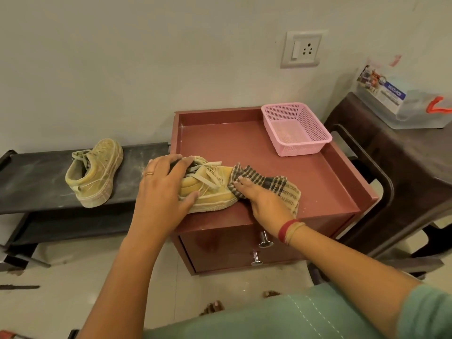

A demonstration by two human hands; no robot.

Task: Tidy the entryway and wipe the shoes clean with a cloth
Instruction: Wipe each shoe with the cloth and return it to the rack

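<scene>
Two yellow shoes logged. Far left: first shoe (94,173) upright on dark rack shelf (36,177), toe toward wall. Centre: left hand (162,184) over heel end of second shoe (210,189), fingers spread across collar, thumb clamped on side; sole down on red cabinet (330,182). Next: right hand (265,204), fingers bunched, pinching checked cloth (269,185) against toe. Far corner of cabinet top: pink basket (296,128).

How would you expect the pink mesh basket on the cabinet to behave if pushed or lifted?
The pink basket is probably light: thin perforated plastic, seemingly empty. Pushed, it would likely slide rather than tip, being low and wide on the smooth cabinet top. Its mesh walls may flex if squeezed.
</scene>
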